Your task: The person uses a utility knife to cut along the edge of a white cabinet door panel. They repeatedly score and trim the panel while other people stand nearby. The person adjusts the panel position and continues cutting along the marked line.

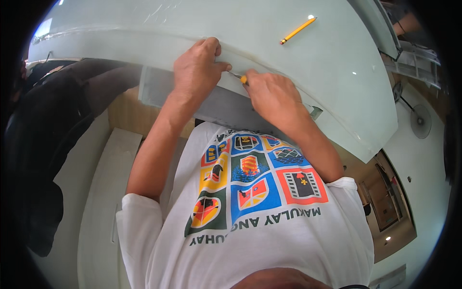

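Pale counter [337,72], and at its near edge the left hand [196,67] is half curled, can't tell if it's gripping anything. Right hand [275,95]'s wrapped round the tool [244,80], tip just beside the left. Pencil [298,31]'s lying far right.

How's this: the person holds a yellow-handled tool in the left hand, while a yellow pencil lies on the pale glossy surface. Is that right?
Not quite: the hand is wrong. The head view shows the right hand holding the yellow-handled tool; the yellow pencil does lie on the pale glossy surface.
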### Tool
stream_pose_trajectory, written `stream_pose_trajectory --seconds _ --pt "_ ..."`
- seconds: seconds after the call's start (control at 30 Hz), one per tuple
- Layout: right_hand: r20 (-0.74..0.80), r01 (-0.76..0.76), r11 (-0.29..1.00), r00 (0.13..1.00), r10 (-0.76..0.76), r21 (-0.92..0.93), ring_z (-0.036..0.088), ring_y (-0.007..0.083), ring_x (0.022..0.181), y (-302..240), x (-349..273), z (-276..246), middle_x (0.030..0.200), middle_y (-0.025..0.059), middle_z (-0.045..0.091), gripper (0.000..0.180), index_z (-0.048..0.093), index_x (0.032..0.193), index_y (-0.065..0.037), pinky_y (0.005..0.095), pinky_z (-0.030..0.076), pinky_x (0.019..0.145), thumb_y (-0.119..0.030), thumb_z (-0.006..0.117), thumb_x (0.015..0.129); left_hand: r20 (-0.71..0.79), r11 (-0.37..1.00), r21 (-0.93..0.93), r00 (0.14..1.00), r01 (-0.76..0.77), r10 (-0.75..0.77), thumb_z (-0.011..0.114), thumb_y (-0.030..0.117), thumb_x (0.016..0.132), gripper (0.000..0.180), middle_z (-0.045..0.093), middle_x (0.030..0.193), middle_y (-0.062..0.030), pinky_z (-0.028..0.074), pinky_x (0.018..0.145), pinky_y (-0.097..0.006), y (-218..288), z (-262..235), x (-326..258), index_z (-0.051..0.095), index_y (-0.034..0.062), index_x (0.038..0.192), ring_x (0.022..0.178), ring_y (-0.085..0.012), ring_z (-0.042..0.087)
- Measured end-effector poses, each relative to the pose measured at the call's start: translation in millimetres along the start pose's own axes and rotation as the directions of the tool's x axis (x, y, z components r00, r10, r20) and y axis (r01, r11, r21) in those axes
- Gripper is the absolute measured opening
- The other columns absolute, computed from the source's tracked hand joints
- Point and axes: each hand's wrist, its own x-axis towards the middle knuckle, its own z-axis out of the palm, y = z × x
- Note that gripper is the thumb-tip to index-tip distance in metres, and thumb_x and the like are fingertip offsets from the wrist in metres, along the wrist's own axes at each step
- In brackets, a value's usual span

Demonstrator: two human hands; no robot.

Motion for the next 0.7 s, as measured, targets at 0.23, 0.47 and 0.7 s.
stream_pose_trajectory --seconds 0.23,0.47,0.7 --pt "0.017 0.034 0.999 0.999 -0.034 -0.01 0.068 0.0446 0.074 18 -2 -27 0.077 0.0215 0.069 0.023 0.06 0.093 -0.001 0.0518 0.054 0.068 -0.022 0.066 0.098 0.008 1.0 0.019 1.0 0.016 -0.016 0.09 0.025 0.071 0.038 0.068 0.082 -0.0078 0.05 0.069 -0.04 0 -4 8 0.064 0.0058 0.09 0.077 -0.0266 0.066" --pt "-0.038 0.01 0.995 0.999 -0.006 0.099 0.069 0.0455 0.077 17 -4 9 0.079 0.0233 0.07 0.023 0.059 0.094 0.001 0.0525 0.055 0.07 -0.021 0.067 0.097 -0.036 1.0 -0.015 0.999 0.02 -0.021 0.09 0.023 0.071 0.034 0.068 0.078 -0.0079 0.05 0.067 -0.039 -2 3 3 0.065 0.0056 0.088 0.073 -0.0246 0.065" --pt "-0.064 0.022 0.998 0.998 -0.018 0.065 0.073 0.0395 0.074 17 -1 12 0.075 0.0225 0.071 0.018 0.063 0.093 0.0 0.0475 0.059 0.065 -0.017 0.068 0.094 0.028 0.996 -0.023 0.996 0.09 -0.089 0.088 0.02 0.073 0.033 0.071 0.088 -0.0107 0.052 0.07 -0.041 8 -7 5 0.065 0.0037 0.09 0.08 -0.0311 0.068"
